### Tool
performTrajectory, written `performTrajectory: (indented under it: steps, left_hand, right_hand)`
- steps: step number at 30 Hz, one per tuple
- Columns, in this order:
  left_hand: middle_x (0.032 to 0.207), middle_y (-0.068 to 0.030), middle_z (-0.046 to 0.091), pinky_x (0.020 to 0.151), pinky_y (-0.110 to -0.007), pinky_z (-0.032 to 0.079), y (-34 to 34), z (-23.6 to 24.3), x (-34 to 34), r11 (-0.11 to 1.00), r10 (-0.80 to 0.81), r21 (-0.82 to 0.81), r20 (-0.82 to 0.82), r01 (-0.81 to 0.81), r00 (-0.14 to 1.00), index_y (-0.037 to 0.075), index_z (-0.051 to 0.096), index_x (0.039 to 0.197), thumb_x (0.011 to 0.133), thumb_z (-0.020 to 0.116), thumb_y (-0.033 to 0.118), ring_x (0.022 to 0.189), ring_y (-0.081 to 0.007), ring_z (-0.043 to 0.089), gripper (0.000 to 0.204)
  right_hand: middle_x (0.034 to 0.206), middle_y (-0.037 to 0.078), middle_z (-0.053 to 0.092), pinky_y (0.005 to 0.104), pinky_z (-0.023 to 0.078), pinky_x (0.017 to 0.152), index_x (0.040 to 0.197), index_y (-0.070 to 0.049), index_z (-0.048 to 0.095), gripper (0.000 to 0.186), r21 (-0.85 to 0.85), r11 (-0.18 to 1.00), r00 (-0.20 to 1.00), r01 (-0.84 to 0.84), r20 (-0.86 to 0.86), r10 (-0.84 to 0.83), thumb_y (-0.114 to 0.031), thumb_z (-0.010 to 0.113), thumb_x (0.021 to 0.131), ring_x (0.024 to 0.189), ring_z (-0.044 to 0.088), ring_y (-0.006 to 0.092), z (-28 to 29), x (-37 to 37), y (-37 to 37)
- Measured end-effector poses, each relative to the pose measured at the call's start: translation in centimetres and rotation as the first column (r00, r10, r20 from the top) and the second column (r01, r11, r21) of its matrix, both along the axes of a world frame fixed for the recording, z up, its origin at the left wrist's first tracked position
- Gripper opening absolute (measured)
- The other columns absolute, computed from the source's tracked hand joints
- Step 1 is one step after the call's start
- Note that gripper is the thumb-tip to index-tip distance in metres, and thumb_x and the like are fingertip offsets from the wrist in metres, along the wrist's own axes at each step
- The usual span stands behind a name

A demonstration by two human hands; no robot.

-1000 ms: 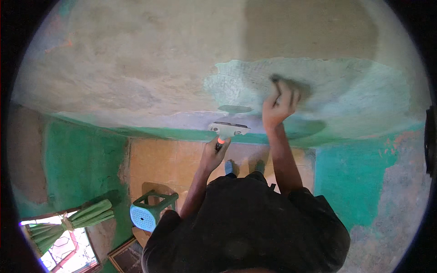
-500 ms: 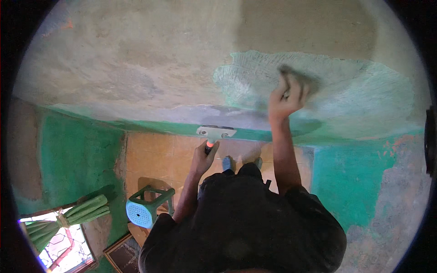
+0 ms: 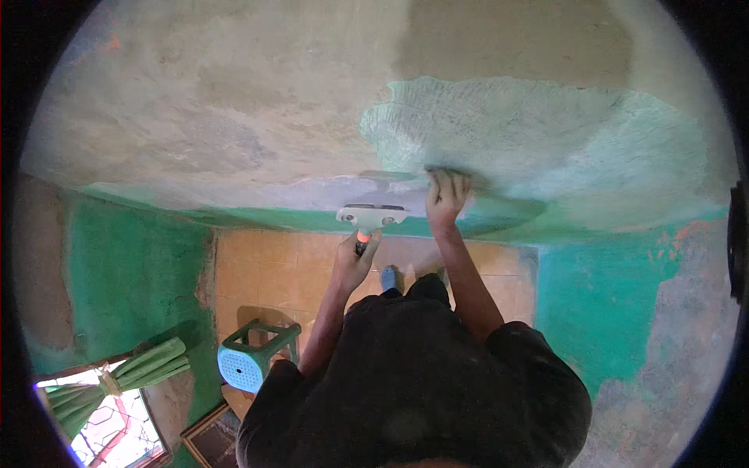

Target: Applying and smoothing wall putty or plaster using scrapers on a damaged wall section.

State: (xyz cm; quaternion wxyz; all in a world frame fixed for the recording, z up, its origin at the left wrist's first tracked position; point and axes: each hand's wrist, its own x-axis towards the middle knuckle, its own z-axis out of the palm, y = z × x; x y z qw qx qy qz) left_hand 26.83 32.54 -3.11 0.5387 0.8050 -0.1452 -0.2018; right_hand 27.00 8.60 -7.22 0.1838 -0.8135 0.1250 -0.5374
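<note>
My left hand (image 3: 356, 260) is closed round the black and orange handle of a wide scraper (image 3: 373, 214). Its pale blade head points up toward the wall and carries a dark edge; whether it touches the wall is unclear. To the right of the blade, my right hand (image 3: 447, 201) reaches to the lower wall, fingers stretched out with the tips at the surface. A dark patch lies by those fingertips, and nothing held shows in them. The wall (image 3: 538, 132) in front has a pale green, scratched patch amid bare grey-beige plaster.
Tan floor tiles (image 3: 257, 261) meet a green band along the wall's foot. A green and blue plastic stool (image 3: 242, 368) stands at lower left, near a framed picture (image 3: 214, 441). A tied green curtain (image 3: 152, 365) hangs by a barred window (image 3: 117, 425). Green side walls flank me.
My right hand has moved down and left across the wall, closer to the scraper. My left hand and the scraper have risen slightly.
</note>
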Motion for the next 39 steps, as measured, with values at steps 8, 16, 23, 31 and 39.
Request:
performTrajectory:
  steps: [8, 16, 23, 31, 39]
  left_hand:
    - [0.06, -0.0004, 0.037, 0.052, -0.029, 0.033, 0.4, -1.6, 0.2, 0.999, -0.028, -0.035, 0.108, 0.032, 0.994, -0.002, 0.056, 0.086, 0.095, 0.061, 0.024, 0.059, -0.008, 0.035, 0.028]
    - [0.062, -0.0006, 0.038, 0.053, -0.03, 0.034, 1.3, -1.6, -0.2, 0.999, 0.04, -0.006, -0.024, -0.04, 0.999, -0.002, 0.057, 0.087, 0.094, 0.061, 0.026, 0.06, -0.0084, 0.036, 0.029]
    - [0.062, -0.0013, 0.04, 0.053, -0.03, 0.035, 2.0, -2.1, 0.9, 0.999, 0.03, -0.014, 0.118, -0.029, 0.993, -0.003, 0.058, 0.091, 0.093, 0.062, 0.024, 0.06, -0.009, 0.037, 0.027]
    - [0.061, -0.0003, 0.04, 0.052, -0.03, 0.034, 1.0, -1.1, 0.0, 0.996, 0.082, 0.026, 0.012, -0.082, 0.997, -0.003, 0.059, 0.091, 0.093, 0.062, 0.024, 0.059, -0.0084, 0.037, 0.027]
    - [0.059, 0.0033, 0.038, 0.049, -0.028, 0.033, 0.6, -1.6, -1.0, 0.999, 0.041, 0.002, 0.073, -0.041, 0.996, 0.001, 0.052, 0.077, 0.096, 0.06, 0.031, 0.056, -0.0058, 0.037, 0.036]
  right_hand:
    - [0.085, 0.013, 0.063, 0.0442, 0.044, 0.069, 0.089, 0.0, 0.064, 0.007, -0.061, 0.988, 0.889, 0.138, 0.448, -0.097, -0.001, 0.066, 0.082, 0.078, 0.056, 0.034, 14.1, 3.2, -2.8]
    - [0.09, 0.01, 0.064, 0.0438, 0.045, 0.081, 0.094, -0.005, 0.067, 0.012, -0.043, 0.998, 0.999, -0.038, -0.007, 0.038, -0.002, 0.063, 0.083, 0.086, 0.059, 0.0313, -4.6, 1.5, 0.7]
    - [0.09, 0.01, 0.064, 0.0432, 0.045, 0.078, 0.093, -0.005, 0.068, 0.013, -0.12, 0.993, 0.984, -0.016, 0.175, 0.037, 0.0, 0.066, 0.081, 0.082, 0.059, 0.0302, 4.8, 3.8, -0.4]
    - [0.092, 0.01, 0.064, 0.0421, 0.045, 0.079, 0.094, -0.004, 0.068, 0.016, -0.138, 0.99, 0.98, -0.025, 0.192, 0.051, 0.001, 0.067, 0.079, 0.083, 0.059, 0.03, 1.0, 3.3, 0.6]
    - [0.096, 0.01, 0.064, 0.0473, 0.044, 0.087, 0.101, -0.007, 0.068, 0.025, -0.039, 0.997, 0.998, -0.063, 0.013, 0.063, 0.001, 0.061, 0.078, 0.091, 0.059, 0.0313, -5.9, 2.5, -0.5]
